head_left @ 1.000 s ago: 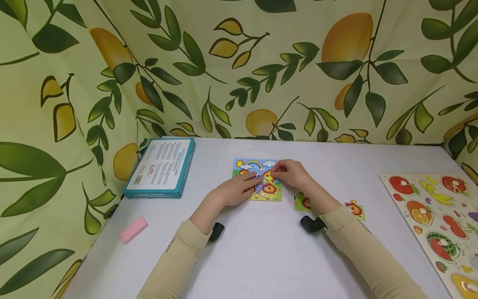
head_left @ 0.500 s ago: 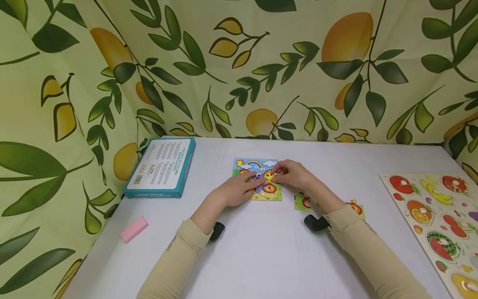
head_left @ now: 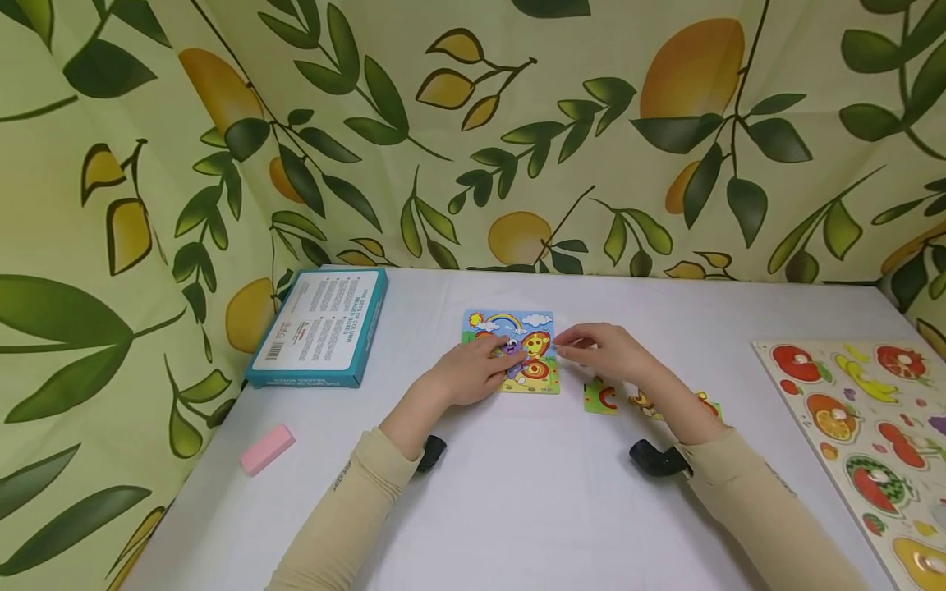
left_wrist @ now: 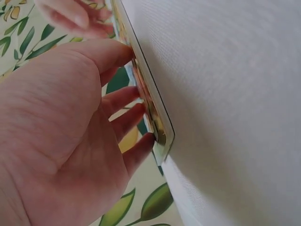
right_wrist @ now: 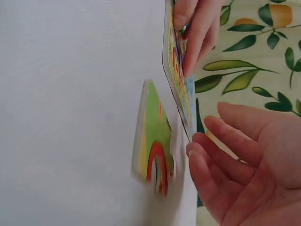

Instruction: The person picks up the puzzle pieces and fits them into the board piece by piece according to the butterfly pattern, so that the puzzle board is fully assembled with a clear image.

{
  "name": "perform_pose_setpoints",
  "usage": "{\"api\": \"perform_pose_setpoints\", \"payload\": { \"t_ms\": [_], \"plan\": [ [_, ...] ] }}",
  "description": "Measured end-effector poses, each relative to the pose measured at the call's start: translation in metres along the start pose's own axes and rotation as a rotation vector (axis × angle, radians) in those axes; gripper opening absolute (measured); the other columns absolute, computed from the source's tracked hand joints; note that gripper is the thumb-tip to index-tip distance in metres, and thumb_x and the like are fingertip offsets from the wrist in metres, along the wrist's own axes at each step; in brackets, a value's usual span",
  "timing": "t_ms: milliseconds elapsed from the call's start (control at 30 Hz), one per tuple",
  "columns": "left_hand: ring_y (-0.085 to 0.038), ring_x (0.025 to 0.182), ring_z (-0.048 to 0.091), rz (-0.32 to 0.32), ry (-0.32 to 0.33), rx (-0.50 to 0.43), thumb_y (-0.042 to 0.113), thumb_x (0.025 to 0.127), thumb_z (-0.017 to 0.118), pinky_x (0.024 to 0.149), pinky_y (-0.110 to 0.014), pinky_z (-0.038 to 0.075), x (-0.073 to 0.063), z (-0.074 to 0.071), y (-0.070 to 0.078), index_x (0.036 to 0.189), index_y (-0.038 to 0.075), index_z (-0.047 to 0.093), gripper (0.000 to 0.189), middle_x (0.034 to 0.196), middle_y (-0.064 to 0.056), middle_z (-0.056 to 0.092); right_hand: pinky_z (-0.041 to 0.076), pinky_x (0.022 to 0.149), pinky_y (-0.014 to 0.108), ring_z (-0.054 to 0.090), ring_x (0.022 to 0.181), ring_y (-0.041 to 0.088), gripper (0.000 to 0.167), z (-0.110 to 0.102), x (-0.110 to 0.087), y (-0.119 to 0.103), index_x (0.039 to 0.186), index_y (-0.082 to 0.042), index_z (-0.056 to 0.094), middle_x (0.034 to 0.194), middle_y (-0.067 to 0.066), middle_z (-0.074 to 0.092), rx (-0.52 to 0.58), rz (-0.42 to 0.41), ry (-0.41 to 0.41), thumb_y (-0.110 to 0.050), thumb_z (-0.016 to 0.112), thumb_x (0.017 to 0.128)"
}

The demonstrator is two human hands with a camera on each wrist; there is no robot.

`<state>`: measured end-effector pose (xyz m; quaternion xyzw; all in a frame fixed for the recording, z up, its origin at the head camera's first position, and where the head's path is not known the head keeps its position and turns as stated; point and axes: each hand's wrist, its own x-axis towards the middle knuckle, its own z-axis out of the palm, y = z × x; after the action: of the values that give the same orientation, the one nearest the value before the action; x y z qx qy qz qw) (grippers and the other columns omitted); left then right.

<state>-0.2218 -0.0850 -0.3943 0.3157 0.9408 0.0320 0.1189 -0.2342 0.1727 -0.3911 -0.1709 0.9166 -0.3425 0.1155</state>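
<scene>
A square butterfly puzzle (head_left: 545, 386) with a rainbow and sun lies on the white table. My left hand (head_left: 466, 373) rests on its left half and covers part of the picture; the left wrist view shows the thumb and fingertips (left_wrist: 146, 141) pressing on its face. Just off the puzzle's right edge is my right hand (head_left: 609, 353), its fingers loosely bent with nothing between them. In the right wrist view, a green loose puzzle piece (right_wrist: 155, 122) with a red arch lies near those fingers. Other loose pieces (head_left: 645, 404) sit partly under the right forearm.
A teal and white box (head_left: 318, 328) lies at the back left, with a pink block (head_left: 268, 449) in front of it. On the right is a fruit peg board (head_left: 820, 382). A black curved piece (head_left: 658, 460) shows by the right cuff, another (head_left: 432, 453) by the left.
My right hand has let go of the butterfly's right wing area and moved right, off the puzzle. The upper right wing now shows in full. My left hand stays on the puzzle.
</scene>
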Motion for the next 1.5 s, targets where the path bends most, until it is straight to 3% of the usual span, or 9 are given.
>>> {"api": "perform_pose_setpoints", "payload": {
  "t_ms": [67,267,467,633,767,967,1233,1367,1500],
  "plan": [
    [-0.024,0.143,0.028,0.004,0.011,-0.003,0.029,0.105,0.041,0.112,-0.044,0.03,0.0,0.0,0.0,0.152,0.033,0.034,0.048,0.156,-0.007,0.03,0.05,0.073,0.033,0.057,0.095,0.024,0.028,-0.005,-0.014,0.003,0.112,-0.01,0.07,0.103,0.005,0.067,-0.024,0.006,0.007,-0.032,0.065,0.094],
    [-0.027,0.143,0.025,0.036,0.066,-0.014,0.025,0.104,0.044,0.111,-0.046,0.031,-0.003,0.0,-0.001,0.152,0.024,0.038,0.048,0.155,-0.009,0.031,0.043,0.069,0.033,0.051,0.085,0.021,0.036,-0.01,-0.052,0.009,0.101,-0.011,0.068,0.093,0.003,0.06,-0.164,0.072,0.007,-0.037,0.08,0.08],
    [-0.027,0.142,0.03,-0.008,0.152,-0.096,0.027,0.1,0.056,0.112,-0.045,0.031,-0.009,-0.001,-0.003,0.149,0.015,0.043,0.052,0.154,-0.011,0.033,0.039,0.065,0.032,0.047,0.078,0.018,0.034,-0.002,-0.067,0.008,0.097,-0.009,0.067,0.089,0.001,0.056,-0.226,0.023,0.044,-0.028,0.086,0.075],
    [-0.03,0.136,0.042,-0.09,0.189,-0.134,0.029,0.097,0.06,0.105,-0.046,0.041,-0.03,0.0,-0.006,0.143,0.012,0.052,0.049,0.15,-0.012,0.042,0.037,0.062,0.03,0.045,0.074,0.018,0.032,0.001,-0.068,0.007,0.098,-0.008,0.064,0.078,0.001,0.051,-0.185,0.004,0.058,-0.021,0.084,0.076],
    [-0.029,0.135,0.043,-0.159,0.152,-0.139,0.03,0.097,0.062,0.103,-0.046,0.043,-0.052,0.001,-0.011,0.141,0.009,0.053,0.05,0.15,-0.012,0.042,0.04,0.06,0.027,0.047,0.07,0.015,0.033,0.001,-0.067,0.009,0.098,-0.009,0.058,0.075,0.0,0.052,-0.115,-0.016,0.057,-0.017,0.083,0.078],
    [-0.026,0.138,0.039,-0.14,0.074,-0.19,0.03,0.097,0.061,0.107,-0.044,0.039,-0.07,0.004,-0.015,0.144,0.007,0.048,0.054,0.152,-0.008,0.041,0.047,0.059,0.026,0.056,0.068,0.016,0.016,0.01,-0.049,0.001,0.099,-0.01,0.066,0.079,-0.003,0.066,0.059,-0.024,0.065,-0.02,0.073,0.089],
    [-0.024,0.139,0.038,-0.121,0.068,-0.241,0.029,0.097,0.061,0.109,-0.042,0.037,-0.073,0.007,-0.015,0.146,0.008,0.046,0.055,0.153,-0.006,0.039,0.047,0.065,0.027,0.063,0.072,0.014,0.021,0.045,0.009,-0.038,0.101,-0.007,0.066,0.078,-0.001,0.071,0.283,0.04,0.041,-0.026,0.069,0.092],
    [-0.022,0.14,0.036,-0.107,0.077,-0.289,0.027,0.098,0.06,0.111,-0.04,0.034,-0.072,0.007,-0.016,0.148,0.007,0.041,0.058,0.154,-0.006,0.038,0.048,0.065,0.026,0.063,0.07,0.014,0.019,0.061,0.031,-0.05,0.099,-0.008,0.067,0.075,-0.001,0.07,0.288,0.051,0.044,-0.025,0.07,0.091],
    [-0.021,0.141,0.034,-0.082,0.084,-0.333,0.026,0.098,0.06,0.113,-0.038,0.031,-0.071,0.007,-0.017,0.15,0.006,0.038,0.06,0.154,-0.007,0.037,0.046,0.062,0.026,0.061,0.069,0.012,0.015,0.069,0.041,-0.056,0.093,-0.009,0.068,0.073,-0.003,0.068,0.213,0.009,0.069,-0.023,0.072,0.089]
  ]
}}
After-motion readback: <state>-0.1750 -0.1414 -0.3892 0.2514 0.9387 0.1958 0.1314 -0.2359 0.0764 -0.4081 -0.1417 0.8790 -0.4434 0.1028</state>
